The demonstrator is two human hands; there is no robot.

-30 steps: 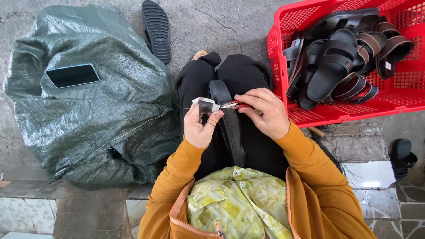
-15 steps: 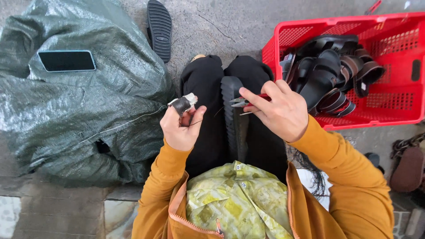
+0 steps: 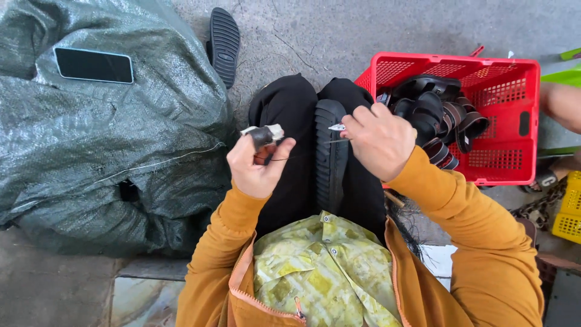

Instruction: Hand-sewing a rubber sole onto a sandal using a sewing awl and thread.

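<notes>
One big green woven sack (image 3: 109, 145) fills the left, a phone (image 3: 94, 65) lying on it. A red basket (image 3: 514, 109) holds dark sandals (image 3: 436, 115). A black sole (image 3: 330, 157) rests on the lap — left hand (image 3: 257, 166) pinches a small dark strap piece (image 3: 263, 136), right hand (image 3: 381, 139) grips a needle-like tool (image 3: 336, 127).

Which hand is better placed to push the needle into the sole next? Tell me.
Probably the right hand: it pinches the needle right beside the sole on the lap. The left hand holds a small dark piece, farther away.
</notes>
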